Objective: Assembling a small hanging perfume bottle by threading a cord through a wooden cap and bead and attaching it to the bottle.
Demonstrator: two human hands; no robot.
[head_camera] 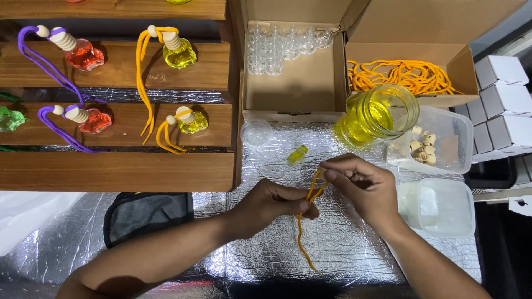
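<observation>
An orange cord (303,221) hangs between both hands over the middle of the counter (343,249), which is covered in crinkled silver foil; its loose tail trails down toward the counter's near edge. The left hand (271,202) pinches the cord between thumb and fingertips, its grip clenched on it. The right hand (363,185) pinches the cord's upper end just above, its grip also closed around the cord, the two hands almost touching.

Just beyond the hands a small yellow-filled bottle (297,154) lies tilted on the foil, near a clear round bottle (256,133). Toward the far right stands an open glass jar of yellow liquid (379,115), touching a clear tub of wooden caps (438,141). A second, lidded clear tub (440,206) sits at the right edge, beside the right wrist. Behind, open cardboard boxes hold empty glass bottles (280,47) and a pile of orange cords (402,76). At the left, wooden shelves (116,171) carry finished bottles with purple and yellow cords.
</observation>
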